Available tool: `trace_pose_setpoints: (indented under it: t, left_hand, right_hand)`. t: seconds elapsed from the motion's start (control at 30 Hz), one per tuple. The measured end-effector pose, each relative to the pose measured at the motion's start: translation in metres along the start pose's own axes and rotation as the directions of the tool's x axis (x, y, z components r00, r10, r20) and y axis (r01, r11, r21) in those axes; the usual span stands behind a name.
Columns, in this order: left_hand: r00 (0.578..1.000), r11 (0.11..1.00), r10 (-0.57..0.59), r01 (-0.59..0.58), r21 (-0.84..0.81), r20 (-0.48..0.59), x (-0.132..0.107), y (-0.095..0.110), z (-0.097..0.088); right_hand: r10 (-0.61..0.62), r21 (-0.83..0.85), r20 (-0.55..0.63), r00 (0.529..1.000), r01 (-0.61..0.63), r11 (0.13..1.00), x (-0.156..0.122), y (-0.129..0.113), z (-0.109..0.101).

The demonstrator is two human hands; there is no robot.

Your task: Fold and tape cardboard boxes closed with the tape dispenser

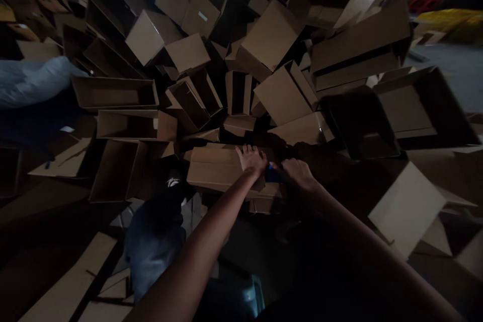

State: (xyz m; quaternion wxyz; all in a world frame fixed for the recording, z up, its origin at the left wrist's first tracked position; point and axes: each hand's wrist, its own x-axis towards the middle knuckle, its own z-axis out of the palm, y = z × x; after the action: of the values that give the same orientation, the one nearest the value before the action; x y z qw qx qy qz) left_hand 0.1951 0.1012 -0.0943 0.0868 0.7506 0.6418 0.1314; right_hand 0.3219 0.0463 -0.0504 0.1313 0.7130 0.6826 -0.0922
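A long closed cardboard box (pixel 215 167) lies across in front of me. My left hand (pixel 252 160) rests flat on top of it near its right end, fingers spread. Just to the right, my right hand (pixel 298 173) is closed around a blue hand tool (pixel 273 175) held against the box's right end. The tool looks like a tape dispenser, but shadow and my fingers hide most of it. Under the long box, part of another cardboard piece (pixel 264 205) shows.
Many open cardboard boxes (pixel 128 125) are heaped ahead and to both sides. A dark open box (pixel 360 123) stands at the right. My knee in blue jeans (pixel 153 249) and a teal plastic stool (pixel 254 294) are below. A pale blue sleeve (pixel 33 83) shows at far left.
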Motion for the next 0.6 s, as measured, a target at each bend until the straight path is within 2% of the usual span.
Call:
trace_pose_setpoints:
  t: [0.23, 0.33, 0.6]
  left_hand:
    - [1.0, 1.0, -0.011, 0.011, 0.016, 0.001, 0.0, 0.002, -0.003]
    - [1.0, 1.0, -0.005, 0.005, 0.016, -0.001, 0.0, 0.001, -0.002]
    - [1.0, 1.0, 0.009, -0.009, 0.026, -0.024, 0.0, -0.004, 0.001]
  right_hand:
    - [-0.183, 0.149, 0.113, 0.977, 0.166, 0.975, -0.008, 0.022, -0.007]
    - [-0.154, 0.137, 0.095, 0.983, 0.14, 0.981, -0.009, 0.022, -0.004]
    - [-0.022, 0.111, 0.063, 0.998, 0.015, 0.994, -0.012, 0.003, 0.006]
